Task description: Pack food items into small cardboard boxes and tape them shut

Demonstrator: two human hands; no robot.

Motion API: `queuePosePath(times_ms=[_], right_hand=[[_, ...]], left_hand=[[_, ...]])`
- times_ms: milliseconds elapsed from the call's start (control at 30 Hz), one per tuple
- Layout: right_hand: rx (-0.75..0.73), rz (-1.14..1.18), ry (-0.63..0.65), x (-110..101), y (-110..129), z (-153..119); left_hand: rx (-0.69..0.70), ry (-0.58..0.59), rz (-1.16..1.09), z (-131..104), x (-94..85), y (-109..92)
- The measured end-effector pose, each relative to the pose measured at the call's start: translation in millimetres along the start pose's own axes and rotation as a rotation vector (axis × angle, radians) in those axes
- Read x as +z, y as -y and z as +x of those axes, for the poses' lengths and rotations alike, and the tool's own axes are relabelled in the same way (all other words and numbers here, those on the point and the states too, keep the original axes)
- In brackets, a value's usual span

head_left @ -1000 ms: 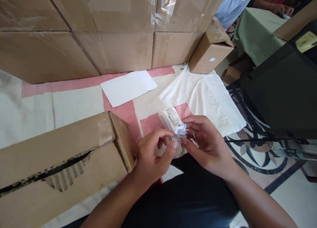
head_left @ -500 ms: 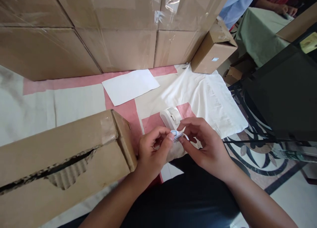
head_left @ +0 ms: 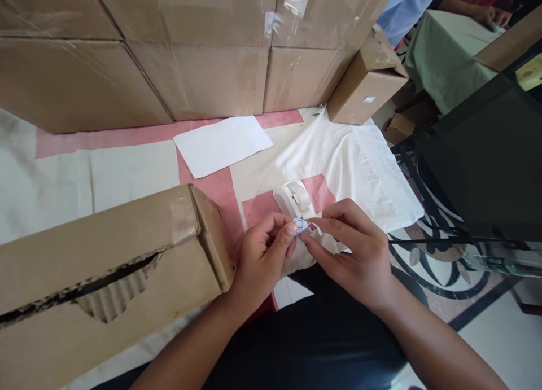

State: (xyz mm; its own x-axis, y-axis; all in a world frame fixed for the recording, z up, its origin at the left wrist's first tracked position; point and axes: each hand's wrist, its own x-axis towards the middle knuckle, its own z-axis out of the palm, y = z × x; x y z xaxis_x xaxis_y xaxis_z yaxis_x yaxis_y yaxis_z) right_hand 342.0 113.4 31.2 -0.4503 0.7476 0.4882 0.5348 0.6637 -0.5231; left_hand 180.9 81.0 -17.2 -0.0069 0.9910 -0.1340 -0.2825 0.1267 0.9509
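1 label (head_left: 300, 224) — in left grip (head_left: 263, 250), right grip (head_left: 359, 248)

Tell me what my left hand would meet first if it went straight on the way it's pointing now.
Past the label it pinches, your left hand would probably meet your right hand first: its fingertips sit just across, though one view leaves the exact depth unclear.

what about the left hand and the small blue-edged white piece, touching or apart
Touching: the head view shows the left hand pinching one end of the small blue-edged white piece between thumb and fingertip.
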Motion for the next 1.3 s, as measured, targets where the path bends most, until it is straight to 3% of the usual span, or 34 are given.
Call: queuePosePath(times_ms=[467,833,1067,1300], right_hand=[[-0.014,-0.120,-0.027,7.7,7.4,-2.8],[0.071,-0.015,0.044,12.4,14.9,5.0],[0.125,-0.121,-0.067,14.6,15.3,1.8],[0.072,-0.099,-0.082,14.3,10.1,-3.2]], left_hand=[[0.108,0.000,0.072,-3.1,-0.7,-0.7],[0.153,-0.070,0.055,-0.5,-0.7,-2.5],[0.148,-0.119,0.072,1.2,2.7,-0.4],[0.164,-0.141,0.074,2.0,9.4,8.8]])
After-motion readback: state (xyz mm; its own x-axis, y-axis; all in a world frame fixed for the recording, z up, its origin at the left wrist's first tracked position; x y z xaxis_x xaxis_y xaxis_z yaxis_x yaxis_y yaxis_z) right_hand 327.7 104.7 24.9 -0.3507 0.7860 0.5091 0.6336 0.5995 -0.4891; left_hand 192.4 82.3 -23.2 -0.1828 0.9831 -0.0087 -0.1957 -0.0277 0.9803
